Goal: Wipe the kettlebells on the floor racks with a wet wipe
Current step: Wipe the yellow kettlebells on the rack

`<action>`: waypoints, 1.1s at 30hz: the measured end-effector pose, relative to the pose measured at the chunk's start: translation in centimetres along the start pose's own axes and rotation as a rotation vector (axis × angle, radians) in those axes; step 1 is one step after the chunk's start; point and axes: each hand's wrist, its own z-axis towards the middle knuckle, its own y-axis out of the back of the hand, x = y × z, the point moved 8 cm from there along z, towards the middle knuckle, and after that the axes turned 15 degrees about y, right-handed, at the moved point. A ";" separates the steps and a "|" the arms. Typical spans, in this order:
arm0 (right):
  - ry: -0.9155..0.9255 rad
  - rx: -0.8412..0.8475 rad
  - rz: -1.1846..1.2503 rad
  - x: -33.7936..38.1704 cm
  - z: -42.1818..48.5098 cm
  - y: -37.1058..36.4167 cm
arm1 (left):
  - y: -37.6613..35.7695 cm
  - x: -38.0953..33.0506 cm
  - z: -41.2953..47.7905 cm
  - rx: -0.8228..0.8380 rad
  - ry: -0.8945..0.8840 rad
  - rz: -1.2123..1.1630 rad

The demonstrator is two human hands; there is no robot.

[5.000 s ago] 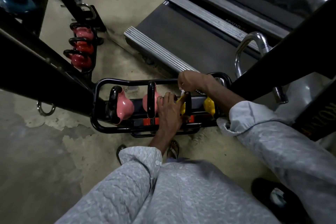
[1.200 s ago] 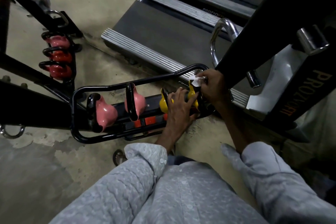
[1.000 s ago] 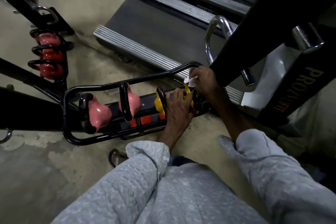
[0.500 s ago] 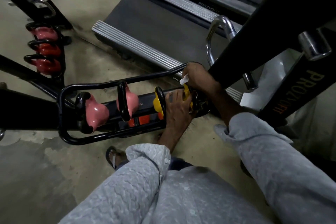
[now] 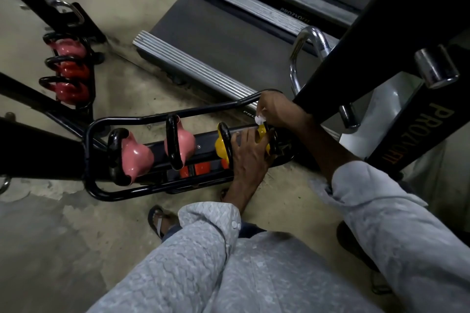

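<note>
Fingers [image 5: 243,138] of the left hand [image 5: 248,160] lie flat on the end yellow kettlebell [image 5: 261,131] in the rack [image 5: 142,119], steadying it. Beyond, the right hand [image 5: 276,109] pinches the wipe [image 5: 260,119] against its top. The next move likely needs both hands shifted along the rack.

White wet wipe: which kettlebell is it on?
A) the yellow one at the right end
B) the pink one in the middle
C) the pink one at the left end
A: the right hand pinches the crumpled white wet wipe onto the rightmost yellow kettlebell in the black metal floor rack.
</note>
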 end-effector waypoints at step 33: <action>-0.338 -0.907 0.494 2.3 -15.8 -9.2 | 1.0 1.5 3.3 0.158 -0.005 0.113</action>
